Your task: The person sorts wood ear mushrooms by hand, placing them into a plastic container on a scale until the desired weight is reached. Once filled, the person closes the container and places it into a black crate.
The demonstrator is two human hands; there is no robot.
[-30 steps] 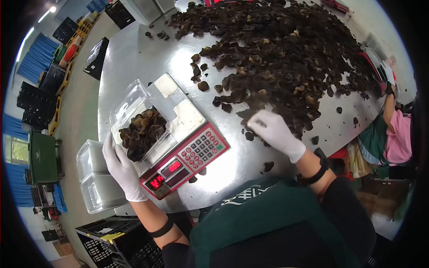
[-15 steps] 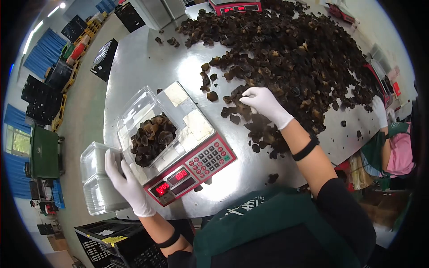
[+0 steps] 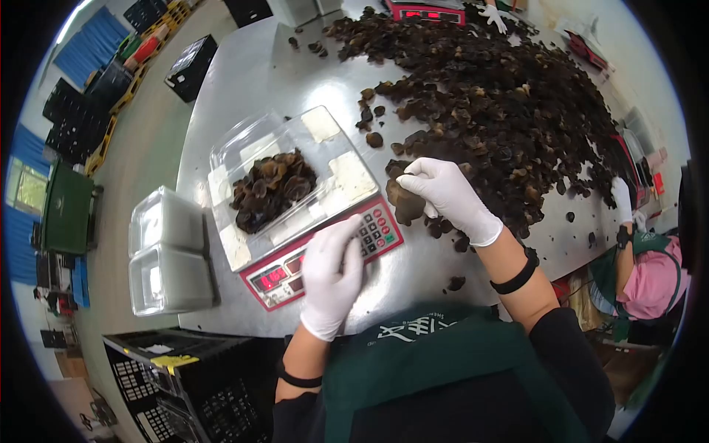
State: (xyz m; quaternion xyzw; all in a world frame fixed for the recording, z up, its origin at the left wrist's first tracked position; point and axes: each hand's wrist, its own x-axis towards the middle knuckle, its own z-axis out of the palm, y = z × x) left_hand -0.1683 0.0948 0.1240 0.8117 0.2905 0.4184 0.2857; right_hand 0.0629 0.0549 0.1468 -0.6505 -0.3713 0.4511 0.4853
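1. Shiny metal, our surface (image 3: pixel 229 85) carries a broad pile (image 3: pixel 487 118) of dark, ear-like pieces at two o'clock from the red-edged scale (image 3: pixel 354 177); stacked clear tubs (image 3: pixel 173 277) stand at eight o'clock.
2. Just now our left hand (image 3: pixel 332 273) has moved from beside those tubs to over the scale's front panel, at five o'clock from the filled tub (image 3: pixel 301 209); its fingers curl, and we cannot tell whether they grip anything.
3. Our right hand (image 3: pixel 447 193) is at three o'clock from the scale, fingers pinching a dark clump (image 3: pixel 402 201); we judge this clump separate from the tub's load.
4. Against the earlier frame, that clump now shows plainly, and a co-worker's gloved hand (image 3: pixel 493 16) has appeared at one o'clock of our view; the filled tub remains on the scale.
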